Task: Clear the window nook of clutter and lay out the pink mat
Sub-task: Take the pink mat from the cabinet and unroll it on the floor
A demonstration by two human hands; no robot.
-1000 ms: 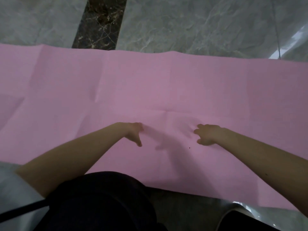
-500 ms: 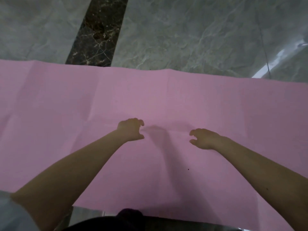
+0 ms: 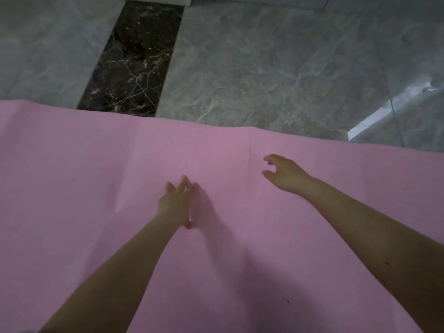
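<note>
Where the pink mat (image 3: 72, 188) fills the lower two-thirds of my frame, it lies flat and matte, crossed by faint fold creases. My left hand (image 3: 176, 204) rests on it centre-frame, fingers spread. My right hand (image 3: 284, 173), fingers curled but empty, sits centre-right. Veined grey marble floor (image 3: 276, 68) and a dark marble strip (image 3: 134, 58) lie above.

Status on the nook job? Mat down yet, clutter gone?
Done: the pink mat lies spread over the grey marble floor, and no clutter shows in view. In hand: the left hand presses flat on the mat, the right hand hovers open above it. Left: fold creases show, so smoothing remains.
</note>
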